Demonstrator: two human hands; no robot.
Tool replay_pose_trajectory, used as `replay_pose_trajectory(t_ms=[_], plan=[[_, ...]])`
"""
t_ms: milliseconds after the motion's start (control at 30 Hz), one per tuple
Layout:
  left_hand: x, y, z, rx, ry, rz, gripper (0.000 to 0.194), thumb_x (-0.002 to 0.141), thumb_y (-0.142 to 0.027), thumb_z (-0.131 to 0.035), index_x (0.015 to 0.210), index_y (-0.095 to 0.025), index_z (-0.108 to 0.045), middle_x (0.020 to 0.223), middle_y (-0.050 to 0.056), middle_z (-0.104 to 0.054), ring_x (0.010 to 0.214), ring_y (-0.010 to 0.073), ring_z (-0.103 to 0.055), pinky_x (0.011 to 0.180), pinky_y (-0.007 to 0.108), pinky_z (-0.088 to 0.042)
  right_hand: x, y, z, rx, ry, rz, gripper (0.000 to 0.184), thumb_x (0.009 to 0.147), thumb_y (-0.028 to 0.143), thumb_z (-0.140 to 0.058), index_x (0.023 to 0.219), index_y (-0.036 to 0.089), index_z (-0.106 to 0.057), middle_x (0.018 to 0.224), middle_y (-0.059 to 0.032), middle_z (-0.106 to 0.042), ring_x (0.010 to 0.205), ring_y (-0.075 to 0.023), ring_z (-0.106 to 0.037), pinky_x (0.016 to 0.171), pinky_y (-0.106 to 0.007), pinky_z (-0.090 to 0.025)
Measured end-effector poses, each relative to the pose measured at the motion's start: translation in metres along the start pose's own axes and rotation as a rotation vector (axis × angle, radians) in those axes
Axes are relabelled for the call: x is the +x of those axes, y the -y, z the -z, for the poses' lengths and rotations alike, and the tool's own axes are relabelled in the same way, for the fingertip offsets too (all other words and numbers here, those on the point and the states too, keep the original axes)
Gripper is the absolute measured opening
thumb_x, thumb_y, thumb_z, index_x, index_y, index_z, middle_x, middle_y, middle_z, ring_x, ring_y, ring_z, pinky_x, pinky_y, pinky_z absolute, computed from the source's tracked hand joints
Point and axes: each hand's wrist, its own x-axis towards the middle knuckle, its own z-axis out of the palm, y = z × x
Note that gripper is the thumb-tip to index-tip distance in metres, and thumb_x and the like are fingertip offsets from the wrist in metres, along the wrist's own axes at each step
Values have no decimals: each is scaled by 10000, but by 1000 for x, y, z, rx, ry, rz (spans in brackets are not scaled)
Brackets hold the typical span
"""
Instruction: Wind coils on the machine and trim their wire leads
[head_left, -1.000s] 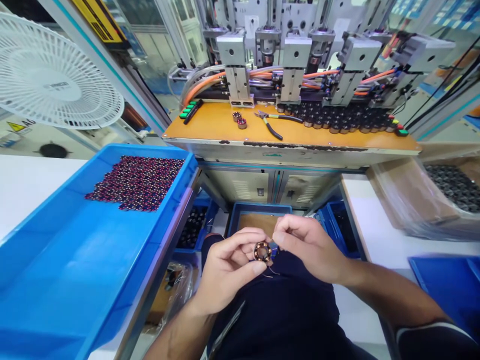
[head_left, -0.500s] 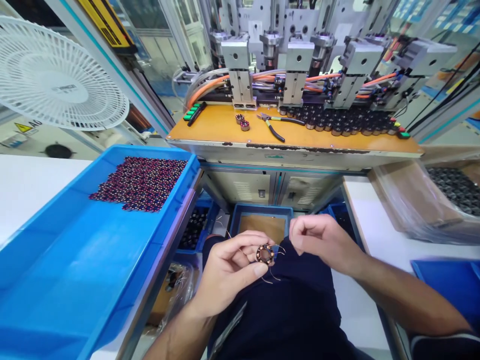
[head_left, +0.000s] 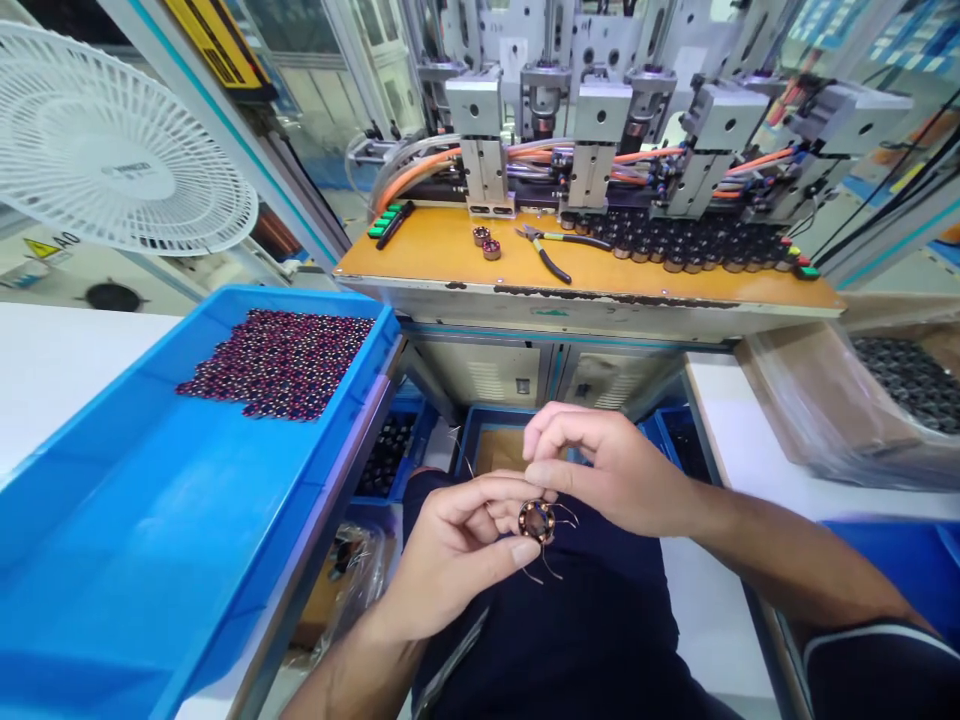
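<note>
My left hand pinches a small motor stator, a dark ring with copper windings, between thumb and fingers above my lap. Thin loose copper wire ends stick out from its right and lower sides, and one rises at its upper left. Just above the stator, my right hand has its thumb and forefinger pressed together, close to the left fingertips. Whether a wire lies in that pinch I cannot make out.
A blue tray at left holds many wound stators. On the orange bench ledge lie cutting pliers, two stators, markers and rows of dark parts. A plastic-lined carton stands right; a fan stands left.
My right hand has moved left, from apart on the right to just above the stator. My left hand still holds the stator, now slightly lower and further right.
</note>
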Motion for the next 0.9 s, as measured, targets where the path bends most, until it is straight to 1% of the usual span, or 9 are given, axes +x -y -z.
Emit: replay_pose_trajectory(t_ms=[67,167,233,300,367,467,567,733,900], plan=[[1,2,1,-1,-17,-44,357,741,-76,-772,1056,-244,-763,918,42,-763,789,117,-709,736,191,-579,-6,1,0,31,-47,-59,166,859,207,-643,710,155,-592,841,-5,-588,753,-96,-556,698,-229,-454],[3,2,0,25,-38,-112,368,717,-68,-785,1032,-257,-772,980,49,-760,818,134,-722,740,197,-587,-15,7,1,63,-78,-157,188,841,252,-662,699,156,-586,780,8,-578,702,-89,-526,654,-218,-433],[5,0,-2,76,-56,-143,334,701,-71,-795,990,-238,-786,1002,62,-750,821,141,-720,734,198,-589,-18,12,3,78,-56,-252,172,824,267,-685,725,155,-600,719,25,-571,640,-76,-497,596,-202,-407],[6,-2,-3,135,-68,-153,291,696,-78,-798,953,-216,-794,987,71,-742,792,131,-709,716,186,-583,-20,18,5,72,-11,-336,146,804,251,-704,746,150,-616,651,43,-557,581,-63,-464,540,-187,-372],[6,-3,-4,178,-73,-146,274,702,-84,-795,947,-206,-794,975,74,-736,785,123,-699,718,180,-575,-19,21,6,33,42,-381,128,800,234,-697,742,145,-626,602,54,-539,546,-56,-441,507,-180,-345],[5,-2,-4,189,-68,-133,264,704,-88,-795,944,-199,-791,982,80,-723,777,122,-688,710,188,-574,-17,23,7,-45,102,-392,128,831,229,-639,733,145,-640,589,51,-539,539,-55,-440,498,-178,-334],[4,0,-3,119,-59,-124,273,693,-92,-802,945,-198,-790,966,82,-714,738,124,-682,669,205,-584,-16,22,7,-87,127,-352,133,853,206,-600,748,148,-657,628,42,-570,567,-56,-465,528,-178,-350],[2,2,-2,-55,-6,-63,305,690,-85,-799,964,-219,-787,990,63,-689,711,127,-701,681,235,-606,-21,22,7,-44,152,-289,143,885,204,-589,777,143,-659,686,37,-598,579,-45,-469,555,-169,-363],[3,5,-1,-95,25,-27,337,695,-107,-806,1002,-243,-780,1029,43,-647,720,107,-691,706,222,-598,-26,23,5,-14,147,-258,162,900,205,-579,767,138,-644,706,33,-596,586,-43,-463,556,-166,-362]])
